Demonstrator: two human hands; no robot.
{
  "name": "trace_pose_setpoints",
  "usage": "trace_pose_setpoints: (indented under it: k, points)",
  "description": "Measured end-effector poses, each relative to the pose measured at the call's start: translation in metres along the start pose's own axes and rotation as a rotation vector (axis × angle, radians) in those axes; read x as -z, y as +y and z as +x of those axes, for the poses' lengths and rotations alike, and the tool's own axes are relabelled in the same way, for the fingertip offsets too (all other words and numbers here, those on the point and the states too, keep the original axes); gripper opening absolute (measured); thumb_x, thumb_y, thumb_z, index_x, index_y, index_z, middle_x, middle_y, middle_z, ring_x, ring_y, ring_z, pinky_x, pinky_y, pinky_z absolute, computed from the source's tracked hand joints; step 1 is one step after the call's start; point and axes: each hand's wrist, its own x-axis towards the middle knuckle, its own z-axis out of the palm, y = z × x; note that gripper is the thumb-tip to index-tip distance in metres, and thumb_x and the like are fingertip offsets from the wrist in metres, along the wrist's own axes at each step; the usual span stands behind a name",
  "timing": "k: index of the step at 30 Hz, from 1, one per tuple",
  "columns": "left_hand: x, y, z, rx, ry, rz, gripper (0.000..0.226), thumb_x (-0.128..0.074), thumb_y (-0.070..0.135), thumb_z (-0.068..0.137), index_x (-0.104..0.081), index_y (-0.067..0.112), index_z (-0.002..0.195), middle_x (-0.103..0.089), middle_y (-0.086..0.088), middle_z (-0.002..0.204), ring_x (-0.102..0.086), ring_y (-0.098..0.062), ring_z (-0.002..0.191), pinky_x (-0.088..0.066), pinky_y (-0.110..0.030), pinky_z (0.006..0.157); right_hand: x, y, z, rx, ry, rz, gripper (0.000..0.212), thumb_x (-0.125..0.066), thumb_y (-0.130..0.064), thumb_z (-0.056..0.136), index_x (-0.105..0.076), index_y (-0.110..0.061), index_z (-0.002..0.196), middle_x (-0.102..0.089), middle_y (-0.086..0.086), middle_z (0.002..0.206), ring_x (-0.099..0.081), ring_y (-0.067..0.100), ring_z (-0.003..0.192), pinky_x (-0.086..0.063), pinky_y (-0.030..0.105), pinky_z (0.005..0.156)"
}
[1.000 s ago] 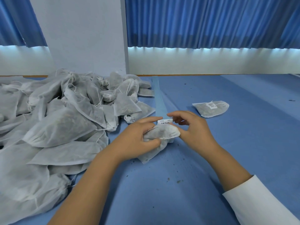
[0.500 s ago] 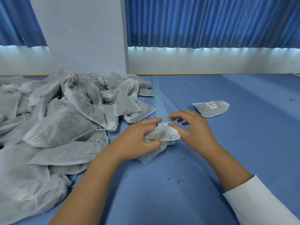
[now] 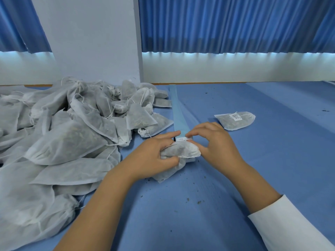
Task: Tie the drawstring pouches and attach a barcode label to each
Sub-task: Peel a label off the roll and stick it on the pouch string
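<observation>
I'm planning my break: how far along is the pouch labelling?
Barely begun. Done: one labelled pouch lies apart on the right. In hand: the left hand grips a pouch while the right hand pinches a label at the end of the strip, not yet stuck on. Left: the big pile on the left, no labels visible there.

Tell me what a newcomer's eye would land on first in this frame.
The big heap of white pouches at the left draws the eye first. At centre, the left hand grips one pouch while the right hand pinches a small label by the blue strip. One labelled pouch lies alone to the right.
</observation>
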Motion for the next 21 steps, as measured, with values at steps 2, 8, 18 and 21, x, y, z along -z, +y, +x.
trace_pose_setpoints:
  k: [2,8,18,21]
  points:
    - [0.0001,-0.001,0.0003,0.008,-0.001,0.005,0.008,-0.07,0.018,0.085,-0.071,0.019,0.093,-0.044,0.017,0.15,-0.03,0.025,0.129,-0.024,0.005,0.091,-0.0008,-0.0001,0.0003,0.006,0.007,-0.007,0.012,-0.073,-0.027,0.087,-0.075,-0.022,0.098,-0.068,-0.005,0.102,-0.057,0.018,0.103,-0.045,0.034,0.089]
    - [0.0005,-0.0005,0.0001,0.013,-0.006,0.006,0.007,-0.069,0.018,0.085,-0.07,0.015,0.091,-0.043,0.017,0.15,-0.028,0.019,0.135,-0.025,0.004,0.092,-0.0017,0.002,0.0004,-0.012,-0.006,0.023,0.003,-0.069,-0.026,0.09,-0.071,-0.027,0.092,-0.067,-0.011,0.099,-0.055,0.01,0.1,-0.046,0.032,0.086]
    - [0.0019,0.001,0.0004,0.036,-0.028,0.014,0.014,-0.069,0.017,0.085,-0.06,0.017,0.074,-0.044,0.016,0.149,-0.034,0.014,0.135,-0.028,0.003,0.084,-0.0018,-0.0041,-0.0006,-0.036,-0.044,0.185,0.009,-0.045,-0.027,0.101,-0.047,-0.036,0.104,-0.061,-0.011,0.106,-0.056,0.014,0.105,-0.049,0.045,0.087]
    - [0.0007,-0.0003,0.0007,0.023,-0.017,-0.004,0.014,-0.069,0.016,0.084,-0.06,0.021,0.073,-0.045,0.021,0.141,-0.028,0.019,0.136,-0.027,0.003,0.088,-0.0018,-0.0042,0.0,-0.019,-0.034,0.19,0.009,-0.043,-0.028,0.101,-0.048,-0.036,0.102,-0.061,-0.004,0.114,-0.052,0.016,0.112,-0.048,0.045,0.092]
